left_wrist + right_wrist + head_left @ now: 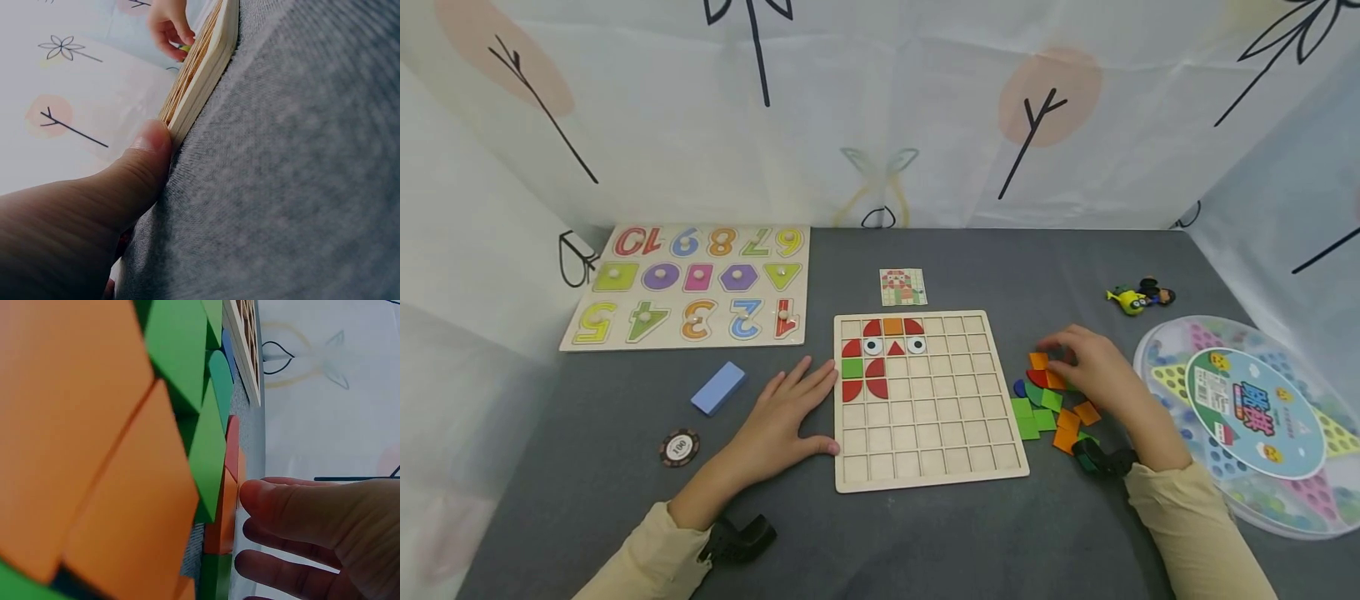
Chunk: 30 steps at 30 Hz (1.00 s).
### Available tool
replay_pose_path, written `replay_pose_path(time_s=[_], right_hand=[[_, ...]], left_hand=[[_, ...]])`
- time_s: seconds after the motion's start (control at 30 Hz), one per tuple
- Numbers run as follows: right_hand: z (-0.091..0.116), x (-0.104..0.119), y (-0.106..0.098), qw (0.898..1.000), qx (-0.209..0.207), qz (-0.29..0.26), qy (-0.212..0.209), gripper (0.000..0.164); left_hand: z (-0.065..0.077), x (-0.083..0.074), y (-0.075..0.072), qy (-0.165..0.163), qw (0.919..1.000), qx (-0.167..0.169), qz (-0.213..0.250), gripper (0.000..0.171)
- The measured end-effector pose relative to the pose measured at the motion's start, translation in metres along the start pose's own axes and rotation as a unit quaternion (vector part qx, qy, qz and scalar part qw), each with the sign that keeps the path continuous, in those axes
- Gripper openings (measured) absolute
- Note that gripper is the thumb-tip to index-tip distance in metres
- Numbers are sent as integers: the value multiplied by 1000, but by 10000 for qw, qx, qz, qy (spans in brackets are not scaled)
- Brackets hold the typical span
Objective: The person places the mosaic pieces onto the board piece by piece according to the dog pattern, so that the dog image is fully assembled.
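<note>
Number board (716, 277): at the far left of the grey table (925, 542), with rows of coloured numerals and shapes.
Chip (680, 448): black-edged, marked 100, lying flat nearer the person.
Blue block (718, 388): flat, between the number board and the chip.
Left hand (782, 417): fingers spread, gripping nothing, thumb and fingertips touching the left edge of the grid board (947, 425).
Picture card (903, 287): just beyond the grid board's far edge, not touching it.
Grid board pieces (852, 368): red curved ones, a red triangle, an orange square, a green square and two eyes, all in the upper left cells.
Loose pile (1051, 401): orange, green, red and blue pieces, just right of the grid board.
Right hand (1093, 371): fingers bent at the pile's far orange pieces; cannot tell whether it pinches one.
Small toys (1131, 301): yellow-green and black, beyond the right hand.
Round case (1172, 354): clear, star-patterned, at the far right.
</note>
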State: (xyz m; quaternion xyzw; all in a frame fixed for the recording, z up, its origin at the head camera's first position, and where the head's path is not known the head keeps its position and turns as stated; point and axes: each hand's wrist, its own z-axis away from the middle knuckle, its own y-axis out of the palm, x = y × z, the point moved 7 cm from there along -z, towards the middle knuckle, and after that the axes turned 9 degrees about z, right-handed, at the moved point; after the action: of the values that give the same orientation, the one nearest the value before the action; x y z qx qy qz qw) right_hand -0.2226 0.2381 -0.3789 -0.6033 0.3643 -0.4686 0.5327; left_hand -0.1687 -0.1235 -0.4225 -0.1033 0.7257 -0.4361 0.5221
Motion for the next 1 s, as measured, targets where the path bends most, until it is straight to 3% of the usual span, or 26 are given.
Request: replay_pose_path(time_s=[0.37,0.67,1.0], right_hand=[[-2,4,-2,9998,-38,83,-157,24],[6,12,3,9977,340,100,-572,23],[6,22,1,9952,619,548,-516,24]], left_hand=[[-1,2,1,14,10000,-7,-23,93],[-1,3,1,-87,9999,73,-57,93],[-2,4,2,-74,9999,89,-93,94]])
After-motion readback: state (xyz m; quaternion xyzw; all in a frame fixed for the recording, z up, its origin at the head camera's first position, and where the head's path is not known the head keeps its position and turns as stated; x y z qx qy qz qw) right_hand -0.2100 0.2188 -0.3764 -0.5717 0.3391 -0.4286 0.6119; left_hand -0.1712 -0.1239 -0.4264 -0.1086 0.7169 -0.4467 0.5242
